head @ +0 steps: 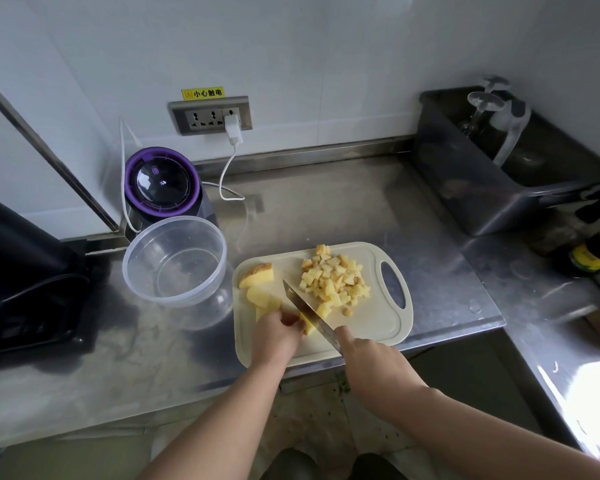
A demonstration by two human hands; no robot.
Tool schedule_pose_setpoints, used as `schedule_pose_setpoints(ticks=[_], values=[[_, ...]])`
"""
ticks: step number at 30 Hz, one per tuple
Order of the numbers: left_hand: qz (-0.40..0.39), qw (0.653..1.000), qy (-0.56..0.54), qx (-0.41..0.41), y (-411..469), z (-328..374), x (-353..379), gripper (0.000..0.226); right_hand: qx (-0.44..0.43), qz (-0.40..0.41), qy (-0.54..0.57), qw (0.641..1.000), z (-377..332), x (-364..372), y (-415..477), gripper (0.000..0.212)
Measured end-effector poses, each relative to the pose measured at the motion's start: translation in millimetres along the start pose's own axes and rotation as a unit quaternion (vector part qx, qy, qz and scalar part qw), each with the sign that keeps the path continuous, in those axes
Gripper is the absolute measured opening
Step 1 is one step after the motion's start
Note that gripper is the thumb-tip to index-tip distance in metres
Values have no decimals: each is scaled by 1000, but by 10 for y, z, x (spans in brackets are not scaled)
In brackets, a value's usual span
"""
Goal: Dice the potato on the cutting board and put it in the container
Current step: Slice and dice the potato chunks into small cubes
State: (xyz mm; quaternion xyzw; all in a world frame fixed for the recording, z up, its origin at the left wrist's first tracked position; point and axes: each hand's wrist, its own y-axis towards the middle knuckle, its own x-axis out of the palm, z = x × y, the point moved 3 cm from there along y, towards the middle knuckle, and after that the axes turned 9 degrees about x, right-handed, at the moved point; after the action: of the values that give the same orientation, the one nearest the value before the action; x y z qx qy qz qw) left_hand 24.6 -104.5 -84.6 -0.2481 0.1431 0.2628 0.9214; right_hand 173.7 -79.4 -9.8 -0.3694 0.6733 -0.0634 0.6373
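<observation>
Steadying the uncut potato (269, 303) at lower centre, the left hand (276, 336) grips it while the right hand (368, 355) holds the knife (309, 311). Diced pieces (333, 278) sit aside on the cutting board (371, 323); the empty container (175, 261) waits just left, presumably for easy transfer.

Sign: yellow sticker (203, 93) on wall (326, 64), just above socket panel (210, 116), near its left-to-mid part.
Sign txt: 小心触电, 4 black chars in one row on yellow.
Sign symbol: small warning mark at sticker's left end, before the chars; orange-ish, detail too small to tell.
Bottle label: dark bottle (594, 252) at far right of counter (326, 202) has yellow label w/ dark print; blurred, can't read.
Other txt: nothing else legible.
</observation>
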Motion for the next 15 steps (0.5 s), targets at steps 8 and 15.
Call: schedule_pose_setpoints(ticks=[8, 15], values=[[-7, 1000, 24, 5, 31, -29, 15, 10, -6, -18, -4, 1000, 15, 29, 21, 57], [-3, 999, 51, 8, 36, 1, 8, 7, 2, -48, -9, 999, -10, 79, 114, 60]])
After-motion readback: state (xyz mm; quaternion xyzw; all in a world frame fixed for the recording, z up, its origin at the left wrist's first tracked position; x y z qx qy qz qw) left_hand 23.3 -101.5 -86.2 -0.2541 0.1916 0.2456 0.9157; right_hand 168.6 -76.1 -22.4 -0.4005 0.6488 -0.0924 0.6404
